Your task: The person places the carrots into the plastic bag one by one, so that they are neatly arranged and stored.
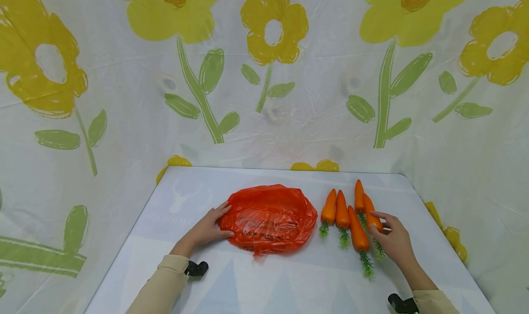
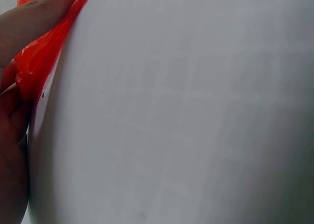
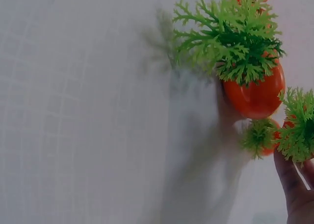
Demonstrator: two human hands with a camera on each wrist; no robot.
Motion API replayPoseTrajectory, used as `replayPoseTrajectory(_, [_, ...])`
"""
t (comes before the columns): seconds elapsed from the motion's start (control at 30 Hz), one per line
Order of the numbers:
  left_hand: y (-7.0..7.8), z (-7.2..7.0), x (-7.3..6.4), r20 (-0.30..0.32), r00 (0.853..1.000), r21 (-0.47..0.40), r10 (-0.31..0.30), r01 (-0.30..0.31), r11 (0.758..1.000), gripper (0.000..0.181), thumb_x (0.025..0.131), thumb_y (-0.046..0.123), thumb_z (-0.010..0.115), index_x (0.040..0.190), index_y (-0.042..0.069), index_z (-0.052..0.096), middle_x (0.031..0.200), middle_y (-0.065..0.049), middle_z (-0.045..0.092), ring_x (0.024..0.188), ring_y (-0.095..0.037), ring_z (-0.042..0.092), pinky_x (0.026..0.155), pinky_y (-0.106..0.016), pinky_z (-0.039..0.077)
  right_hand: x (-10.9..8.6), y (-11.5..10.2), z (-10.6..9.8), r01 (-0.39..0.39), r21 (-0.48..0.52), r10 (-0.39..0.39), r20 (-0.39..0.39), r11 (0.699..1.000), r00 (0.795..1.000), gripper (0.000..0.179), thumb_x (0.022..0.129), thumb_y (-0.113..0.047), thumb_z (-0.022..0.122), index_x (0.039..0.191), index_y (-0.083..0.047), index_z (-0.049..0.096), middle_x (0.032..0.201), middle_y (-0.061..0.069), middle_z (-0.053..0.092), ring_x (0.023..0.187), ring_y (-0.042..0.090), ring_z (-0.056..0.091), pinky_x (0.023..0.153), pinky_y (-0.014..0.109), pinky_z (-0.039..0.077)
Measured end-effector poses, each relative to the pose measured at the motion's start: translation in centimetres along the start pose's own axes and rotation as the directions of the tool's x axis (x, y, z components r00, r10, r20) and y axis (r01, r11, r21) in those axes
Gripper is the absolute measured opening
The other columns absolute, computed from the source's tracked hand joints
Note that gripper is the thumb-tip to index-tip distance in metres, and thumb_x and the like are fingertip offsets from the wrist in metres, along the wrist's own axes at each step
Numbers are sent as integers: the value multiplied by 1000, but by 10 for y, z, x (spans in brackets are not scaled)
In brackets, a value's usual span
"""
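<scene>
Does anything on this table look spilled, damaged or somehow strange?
Nothing stands out: the five carrots show no visible damage, leafy ends all on the near side, and the red plastic bag is only wrinkled, with no spill around it.

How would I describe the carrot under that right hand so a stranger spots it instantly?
On the pale table, look just right of the red plastic bag for five orange carrots. Go to the rightmost one, beside the carrot whose tip reaches farthest back. Unlike its neighbours, it has the right hand on it.
</scene>
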State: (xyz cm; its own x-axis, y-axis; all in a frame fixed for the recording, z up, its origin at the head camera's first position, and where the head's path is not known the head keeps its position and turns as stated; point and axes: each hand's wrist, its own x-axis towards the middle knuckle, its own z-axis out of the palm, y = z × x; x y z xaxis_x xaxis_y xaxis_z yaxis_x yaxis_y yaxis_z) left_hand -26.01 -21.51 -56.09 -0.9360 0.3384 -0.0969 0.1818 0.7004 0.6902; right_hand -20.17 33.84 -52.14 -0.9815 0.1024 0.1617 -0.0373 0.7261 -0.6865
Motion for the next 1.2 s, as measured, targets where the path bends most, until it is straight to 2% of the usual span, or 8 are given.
replayPoseTrajectory(0.27, [2, 0, -1, 3, 1000, -5, -1, 1, 1000, 94, 82, 47, 83, 159, 17, 38, 168, -2, 24, 151, -53, 11, 113, -71, 25, -3, -7, 1, 0, 24, 0, 8, 1000, 1000, 44, 102, -26, 63, 139, -3, 60, 136, 24, 51, 111, 39, 57, 77, 0, 37])
replayPoseTrajectory(0.5, [2, 0, -1, 2, 1000, -6, 1, -1, 1000, 94, 82, 47, 83, 159, 17, 38, 168, -1, 24, 151, -53, 10, 114, -72, 24, -3, -14, 2, -14, 23, 14, 19, 1000, 1000, 44, 101, -25, 62, 140, -4, 59, 137, 22, 51, 112, 37, 58, 79, 3, 41])
replayPoseTrajectory(0.73, [2, 0, -1, 2, 1000, -5, -3, 3, 1000, 95, 82, 48, 83, 159, 17, 38, 169, -1, 23, 151, -53, 10, 114, -72, 24, -2, -18, 7, 13, 46, -14, 22, 999, 1000, 43, 101, -24, 64, 138, -4, 60, 136, 22, 52, 111, 37, 58, 79, 1, 38])
replayPoseTrajectory(1.0, [2, 0, -1, 9, 1000, -11, 0, 0, 1000, 94, 82, 47, 83, 159, 17, 38, 169, -1, 23, 151, -53, 9, 114, -72, 24, -3, -21, 12, 54, 52, -54, 2, 997, 999, 40, 100, -20, 65, 137, -4, 62, 135, 21, 54, 109, 36, 60, 79, 2, 41])
replayPoseTrajectory(1.2, [0, 0, 0, 5, 1000, -6, 1, -1, 1000, 95, 82, 47, 83, 159, 17, 38, 169, -1, 23, 151, -53, 10, 113, -72, 24, -4, -28, 17, 43, 50, -44, 31, 998, 999, 39, 99, -18, 63, 136, -5, 62, 138, 22, 52, 110, 35, 58, 81, 4, 41])
